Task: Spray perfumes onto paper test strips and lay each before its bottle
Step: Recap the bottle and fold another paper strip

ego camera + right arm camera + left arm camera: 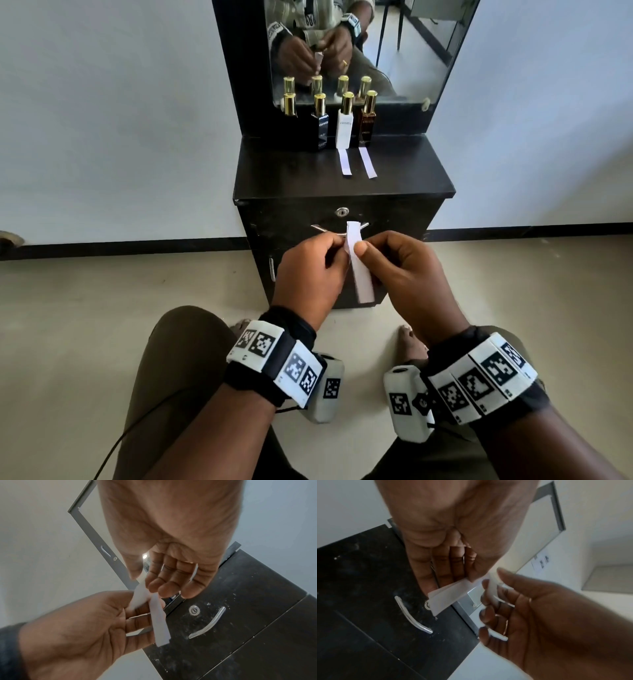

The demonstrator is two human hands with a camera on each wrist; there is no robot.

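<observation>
Four gold-capped perfume bottles stand in a row at the back of the black dresser top (pixel 281 178): two black ones (pixel 290 107) (pixel 320 123), a white one (pixel 345 128) and a brown one (pixel 367 121). One white strip (pixel 346 162) lies before the white bottle and another (pixel 367 163) before the brown one. In front of the drawer, my left hand (pixel 329 253) (pixel 450 568) (pixel 133 615) and right hand (pixel 373 250) (pixel 496 608) (pixel 171 582) both pinch a small bunch of white paper strips (pixel 358 270) (pixel 447 596) (pixel 159 622) near its upper end. The bunch's lower end hangs free.
A mirror (pixel 421 51) rises behind the bottles and reflects them and my hands. The drawer front carries a lock (pixel 340 212) (pixel 193 610) and a curved metal handle (pixel 412 616) (pixel 208 624). My knees and feet lie on the pale floor (pixel 102 308) below. White wall flanks the dresser.
</observation>
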